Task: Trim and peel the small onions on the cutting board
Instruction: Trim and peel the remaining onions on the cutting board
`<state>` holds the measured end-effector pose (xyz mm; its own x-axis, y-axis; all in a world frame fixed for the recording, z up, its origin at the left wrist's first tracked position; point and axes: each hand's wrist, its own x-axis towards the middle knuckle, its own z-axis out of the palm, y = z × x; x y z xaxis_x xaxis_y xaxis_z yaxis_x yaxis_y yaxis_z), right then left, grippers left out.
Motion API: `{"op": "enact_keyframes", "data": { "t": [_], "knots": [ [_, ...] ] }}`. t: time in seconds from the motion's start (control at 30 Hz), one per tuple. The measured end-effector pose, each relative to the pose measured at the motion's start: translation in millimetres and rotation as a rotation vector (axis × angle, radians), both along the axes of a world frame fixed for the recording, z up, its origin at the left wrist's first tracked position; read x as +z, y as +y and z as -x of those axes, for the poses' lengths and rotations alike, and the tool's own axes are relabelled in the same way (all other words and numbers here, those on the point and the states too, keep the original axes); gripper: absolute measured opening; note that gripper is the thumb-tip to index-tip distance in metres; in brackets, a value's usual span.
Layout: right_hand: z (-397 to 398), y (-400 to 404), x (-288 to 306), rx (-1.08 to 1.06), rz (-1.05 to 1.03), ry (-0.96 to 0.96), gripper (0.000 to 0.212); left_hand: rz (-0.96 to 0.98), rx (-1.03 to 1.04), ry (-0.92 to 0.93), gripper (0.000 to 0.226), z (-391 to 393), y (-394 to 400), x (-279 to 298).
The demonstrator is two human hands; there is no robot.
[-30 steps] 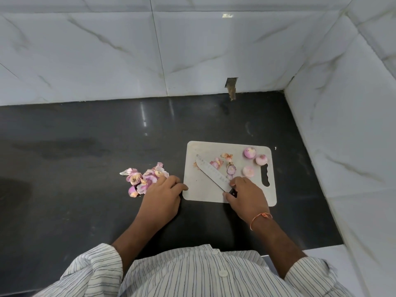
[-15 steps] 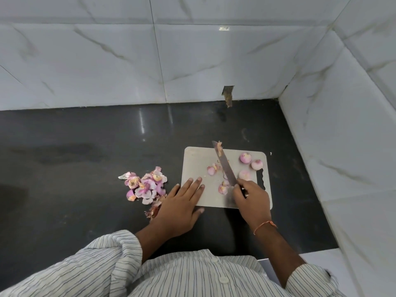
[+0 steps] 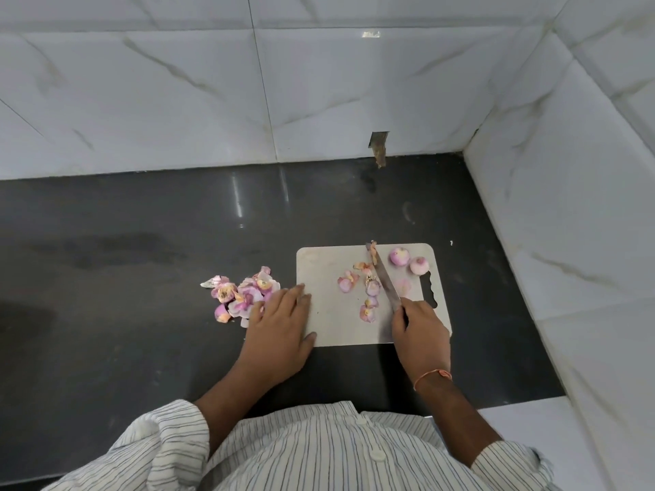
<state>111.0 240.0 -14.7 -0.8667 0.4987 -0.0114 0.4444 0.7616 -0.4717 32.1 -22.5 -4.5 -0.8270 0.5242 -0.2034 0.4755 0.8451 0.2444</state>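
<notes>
Here, the dark counter [image 3: 141, 264] is running from the marble-tiled wall [image 3: 177, 93] at the back to a second tiled wall [image 3: 574, 214] on the right, and the pale cutting board [image 3: 326, 264] is lying on it near that corner.

The left arm is reaching forward out of a striped sleeve [image 3: 156, 444], and the left hand [image 3: 280, 331] is lying palm down with its fingers straight and close together, gripping nothing. Its fingertips are resting at the board's left edge, while the thumb is spreading across the board's near left corner.

The right arm is coming in from the lower right, with a thin orange thread [image 3: 434, 375] showing at the wrist. The right hand [image 3: 421, 327] is curling around the handle of the knife [image 3: 384, 281], which is hidden inside the fist, over the board's near right part. The blade is pointing away from the person, slanting a little to the left, its tip reaching the board's far edge with a scrap of skin clinging there.

Two peeled small onions [image 3: 399, 256] are sitting side by side in the board's far right corner, just beside the handle slot [image 3: 433, 288]. A paler third piece is lying right of the blade.

Left of the blade, loose peel scraps [image 3: 346, 282] are scattered over the middle of the board. A pile of pink peelings [image 3: 241, 294] is lying on the counter just left of the board, touching the left hand's outer fingers.
</notes>
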Motion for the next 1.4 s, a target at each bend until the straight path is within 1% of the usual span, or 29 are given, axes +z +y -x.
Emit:
{"op": "enact_keyframes", "data": {
  "t": [0.13,0.23,0.27,0.37,0.43,0.53,0.63,0.7,0.77,0.87,0.9,0.93,0.97,1.07,1.1,1.13,1.17,1.23,1.3,1.37,1.4],
  "knots": [
    [-3,-23,-5,0.071,0.026,-0.026,0.017,-0.061,0.155,0.053,0.077,7,-33,0],
    [-4,-52,-9,0.186,0.025,0.011,0.033,-0.082,0.182,0.089,0.086,7,-49,-2],
    [-4,-61,-11,0.230,0.022,0.020,0.034,-0.082,0.180,0.096,0.089,6,-51,-2],
    [-2,-71,-9,0.303,0.032,0.025,0.019,-0.053,0.169,0.080,0.097,5,-55,-6],
    [-3,-65,-6,0.253,0.041,0.047,0.014,-0.039,0.156,0.074,0.101,3,-55,-8],
    [-11,-45,-2,0.167,0.020,0.050,0.015,-0.035,0.127,0.084,0.104,1,-45,-5],
    [-22,-32,-1,0.127,0.011,0.020,0.019,-0.046,0.034,0.134,0.111,-4,-25,1],
    [-25,-28,-2,0.105,-0.006,0.001,0.020,-0.067,-0.026,0.133,0.118,-5,-4,4],
    [-23,-26,-4,0.091,-0.021,-0.008,0.018,-0.110,-0.015,0.073,0.128,-4,21,2],
    [-14,-25,-5,0.116,-0.073,-0.012,0.022,-0.154,0.100,-0.050,0.140,5,46,-6],
    [-10,-25,-6,0.129,-0.106,-0.011,0.024,-0.138,0.113,-0.066,0.138,10,50,-12],
    [-7,-24,-8,0.140,-0.139,-0.006,0.024,-0.112,0.110,-0.068,0.131,14,51,-17],
    [-3,-24,-10,0.150,-0.170,-0.002,0.024,-0.089,0.101,-0.047,0.118,17,50,-21],
    [5,-22,-14,0.189,-0.270,-0.006,0.023,-0.079,0.071,0.105,0.070,21,40,-28],
    [6,-21,-15,0.204,-0.291,-0.004,0.024,-0.080,0.064,0.141,0.058,21,34,-29],
    [6,-21,-15,0.212,-0.306,-0.007,0.024,-0.080,0.063,0.165,0.051,21,28,-29],
    [5,-22,-15,0.210,-0.321,-0.026,0.025,-0.083,0.073,0.166,0.050,21,23,-28],
    [5,-25,-13,0.180,-0.365,-0.092,0.025,-0.113,0.124,0.124,0.061,22,12,-20],
    [6,-29,-7,0.158,-0.395,-0.122,0.024,-0.193,0.183,0.099,0.068,23,-6,-7],
    [9,-34,-1,0.197,-0.361,-0.067,0.030,-0.280,0.240,0.125,0.070,31,-35,3],
    [11,-38,3,0.261,-0.311,-0.021,0.037,-0.320,0.277,0.142,0.071,36,-53,5]
  ]
}}
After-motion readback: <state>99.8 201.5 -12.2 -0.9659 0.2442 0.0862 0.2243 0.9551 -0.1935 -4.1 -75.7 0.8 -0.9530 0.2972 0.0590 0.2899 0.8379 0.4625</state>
